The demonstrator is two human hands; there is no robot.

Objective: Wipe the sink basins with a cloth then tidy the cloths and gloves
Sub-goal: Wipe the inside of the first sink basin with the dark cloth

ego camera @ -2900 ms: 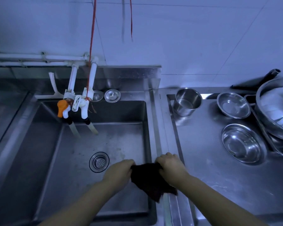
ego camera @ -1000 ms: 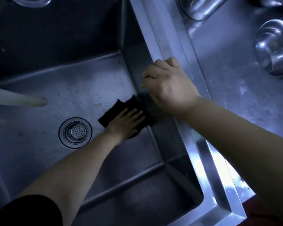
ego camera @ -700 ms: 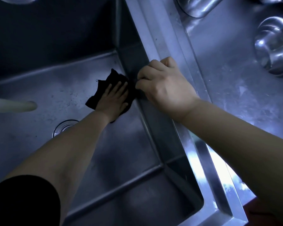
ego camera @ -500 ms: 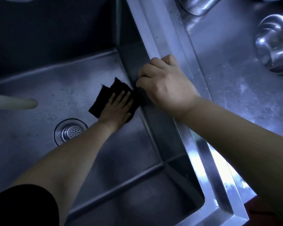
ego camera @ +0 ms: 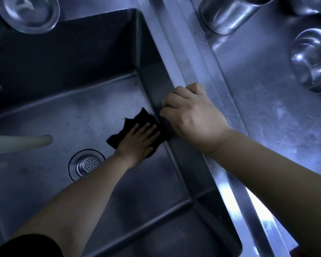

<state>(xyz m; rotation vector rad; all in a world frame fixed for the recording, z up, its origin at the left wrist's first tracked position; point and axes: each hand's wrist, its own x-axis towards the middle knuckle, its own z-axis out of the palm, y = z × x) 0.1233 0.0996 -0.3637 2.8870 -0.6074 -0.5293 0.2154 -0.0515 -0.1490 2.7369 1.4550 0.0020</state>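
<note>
1. Down in the sink basin (ego camera: 67,115) we see our left hand (ego camera: 137,140) laid flat, fingers straight and together, pressing the dark cloth (ego camera: 135,121) onto the basin floor; the cloth lies bunched against the foot of the right-hand wall, its loose corners poking out beyond our fingertips.
2. Our right hand (ego camera: 191,115) rests on the basin's right rim (ego camera: 185,71); its fingers curl over the edge and down the inner wall, gripping the rim; it is just above the cloth, and we cannot tell whether its fingertips touch the fabric.
3. The drain strainer (ego camera: 86,164) sits in the floor, near the left wrist and to its left; a pale spout (ego camera: 20,142), blurred, juts in from the left edge above the floor.
4. A round metal lid or dish (ego camera: 28,13) lies on the ledge at upper left.
5. On the steel counter (ego camera: 267,108) right of the rim stand a steel cup (ego camera: 230,13) at the top and a steel bowl (ego camera: 313,60) at the far right; both are well apart from our hands.
</note>
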